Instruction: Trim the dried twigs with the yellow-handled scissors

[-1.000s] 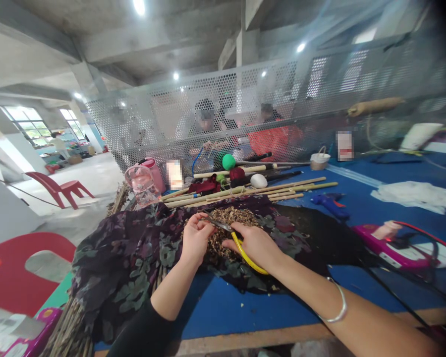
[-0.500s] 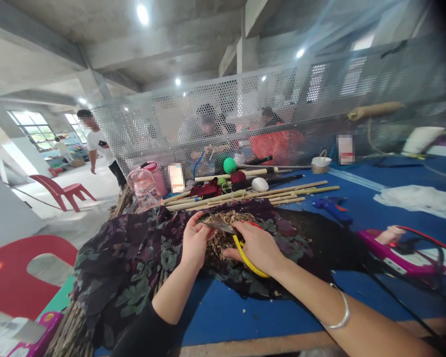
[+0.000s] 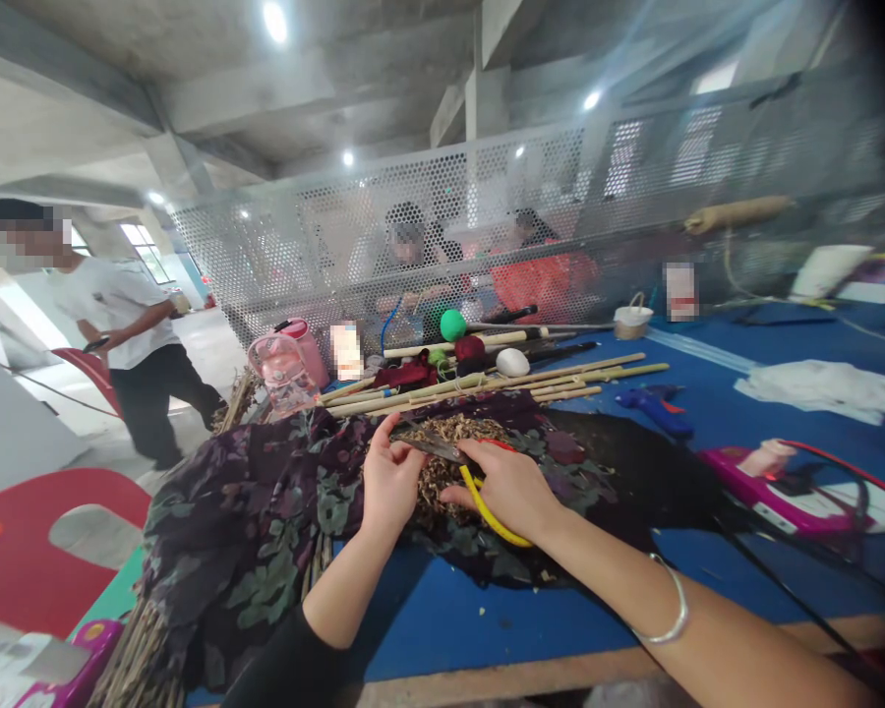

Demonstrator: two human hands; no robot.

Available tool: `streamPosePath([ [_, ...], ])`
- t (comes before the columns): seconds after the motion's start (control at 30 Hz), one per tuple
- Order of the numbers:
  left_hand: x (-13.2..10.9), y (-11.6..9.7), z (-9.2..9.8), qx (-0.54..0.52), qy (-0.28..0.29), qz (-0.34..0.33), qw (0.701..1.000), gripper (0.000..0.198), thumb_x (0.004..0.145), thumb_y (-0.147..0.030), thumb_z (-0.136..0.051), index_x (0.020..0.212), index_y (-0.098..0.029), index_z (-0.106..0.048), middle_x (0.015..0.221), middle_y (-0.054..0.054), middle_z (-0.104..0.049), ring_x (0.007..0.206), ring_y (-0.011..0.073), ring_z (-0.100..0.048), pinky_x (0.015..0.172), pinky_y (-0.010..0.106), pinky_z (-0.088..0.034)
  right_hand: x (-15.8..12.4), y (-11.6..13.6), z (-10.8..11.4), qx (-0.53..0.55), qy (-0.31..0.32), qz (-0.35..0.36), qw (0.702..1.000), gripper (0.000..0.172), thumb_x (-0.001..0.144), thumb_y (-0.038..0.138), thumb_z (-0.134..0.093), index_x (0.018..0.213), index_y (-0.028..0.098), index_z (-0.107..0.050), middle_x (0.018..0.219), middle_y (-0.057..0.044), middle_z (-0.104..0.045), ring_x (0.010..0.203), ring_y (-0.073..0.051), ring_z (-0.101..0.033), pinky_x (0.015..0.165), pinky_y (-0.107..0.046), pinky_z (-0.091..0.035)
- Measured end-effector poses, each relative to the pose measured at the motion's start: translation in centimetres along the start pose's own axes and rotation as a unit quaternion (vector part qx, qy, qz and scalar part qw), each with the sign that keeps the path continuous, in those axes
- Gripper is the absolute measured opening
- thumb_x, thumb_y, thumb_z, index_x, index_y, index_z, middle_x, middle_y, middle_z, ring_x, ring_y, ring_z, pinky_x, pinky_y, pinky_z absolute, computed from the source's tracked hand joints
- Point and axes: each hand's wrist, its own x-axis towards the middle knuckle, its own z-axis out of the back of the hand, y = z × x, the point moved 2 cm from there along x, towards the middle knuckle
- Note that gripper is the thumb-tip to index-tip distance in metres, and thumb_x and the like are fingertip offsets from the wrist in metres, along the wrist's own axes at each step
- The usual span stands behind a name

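Note:
My right hand (image 3: 514,492) is closed around the yellow-and-red handles of a pair of scissors (image 3: 434,445). The blades point left, over a heap of dried brown plant bits (image 3: 437,484). Thumb and fingers of my left hand (image 3: 390,480) come together in a pinch at the blade tips; whatever lies between them is too small to name. Beneath both hands and the heap spreads a dark floral cloth (image 3: 255,551). It also drapes over a bundle of dry stalks (image 3: 137,634) at lower left.
Bamboo sticks (image 3: 487,382), a green ball (image 3: 452,324) and a white egg-shaped piece (image 3: 512,363) lie behind the cloth. To the right are a blue glue gun (image 3: 655,408) and a magenta power strip (image 3: 789,501). A perforated metal screen (image 3: 324,256) stands behind. A person (image 3: 129,320) is at left.
The person at left has come much closer and now stands in front of the red chair. My hands and the scissors keep nearly the same pose; the view has shifted slightly.

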Motion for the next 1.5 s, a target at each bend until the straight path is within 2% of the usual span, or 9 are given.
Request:
streamPosePath([
  [0.1, -0.02, 0.17, 0.16, 0.028, -0.008, -0.004, 1.0, 0.064, 0.066, -0.018, -0.062, 0.125, -0.015, -0.037, 0.064, -0.003, -0.063, 0.061, 0.01, -0.059, 0.067, 0.023, -0.047, -0.03, 0.04, 0.11, -0.007, 0.011, -0.003, 1.0, 0.045, 0.075, 0.057, -0.053, 0.103, 0.022, -0.056, 0.085, -0.006, -0.067, 0.079, -0.022, -0.064, 0.064, -0.029, -0.042],
  [0.27, -0.03, 0.26, 0.47, 0.084, -0.009, -0.017, 0.996, 0.06, 0.066, -0.016, -0.06, 0.123, -0.015, -0.04, 0.055, -0.006, -0.057, 0.051, 0.008, -0.052, 0.056, 0.018, -0.041, -0.11, -0.07, 0.1, -0.017, 0.041, -0.015, 0.999, 0.042, 0.077, 0.058, -0.049, 0.101, 0.024, -0.056, 0.079, -0.006, -0.068, 0.075, -0.024, -0.065, 0.059, -0.028, -0.04],
  [0.6, 0.39, 0.69, 0.59, 0.07, -0.003, 0.009, 0.998, 0.057, 0.065, -0.014, -0.057, 0.12, -0.014, -0.04, 0.05, -0.009, -0.05, 0.049, 0.0074, -0.049, 0.058, 0.02, -0.041, 0.12, -0.19, -0.15, -0.005, 0.062, -0.027, 0.998, 0.036, 0.08, 0.055, -0.047, 0.093, 0.024, -0.057, 0.076, -0.005, -0.069, 0.073, -0.023, -0.065, 0.058, -0.025, -0.038],
  [0.9, 0.53, 0.75, 0.94, 0.069, -0.007, 0.031, 0.997, 0.058, 0.065, -0.014, -0.059, 0.12, -0.014, -0.039, 0.051, -0.009, -0.052, 0.047, 0.0075, -0.049, 0.05, 0.017, -0.034, 0.31, -0.01, -0.24, -0.021, 0.091, -0.038, 0.995, 0.036, 0.08, 0.053, -0.047, 0.098, 0.023, -0.056, 0.079, -0.006, -0.068, 0.075, -0.022, -0.064, 0.061, -0.027, -0.039],
  [1.1, 0.24, 0.66, 0.34, 0.019, -0.007, 0.026, 0.999, 0.06, 0.069, -0.016, -0.059, 0.124, -0.017, -0.035, 0.069, -0.001, -0.064, 0.059, 0.0102, -0.058, 0.059, 0.02, -0.042, 0.47, 0.51, 0.02, -0.002, 0.047, -0.013, 0.999, 0.05, 0.072, 0.055, -0.057, 0.107, 0.02, -0.052, 0.088, -0.007, -0.062, 0.083, -0.022, -0.06, 0.07, -0.03, -0.042],
  [1.3, -0.28, 0.91, -0.01, 0.04, -0.016, 0.021, 0.999, 0.066, 0.069, -0.018, -0.062, 0.128, -0.019, -0.034, 0.069, -0.001, -0.066, 0.065, 0.0121, -0.061, 0.067, 0.023, -0.045, 0.32, 0.11, -0.44, 0.008, 0.059, -0.027, 0.998, 0.046, 0.074, 0.052, -0.056, 0.108, 0.021, -0.053, 0.086, -0.007, -0.064, 0.081, -0.022, -0.061, 0.066, -0.029, -0.042],
  [1.5, -0.27, 0.87, 0.07, 0.083, -0.016, 0.035, 0.996, 0.065, 0.069, -0.019, -0.062, 0.127, -0.016, -0.034, 0.057, -0.005, -0.059, 0.056, 0.0104, -0.055, 0.062, 0.021, -0.042, 0.27, -0.22, -0.36, 0.013, 0.089, -0.044, 0.995, 0.039, 0.077, 0.053, -0.051, 0.101, 0.023, -0.056, 0.082, -0.005, -0.068, 0.077, -0.024, -0.065, 0.063, -0.029, -0.044],
])
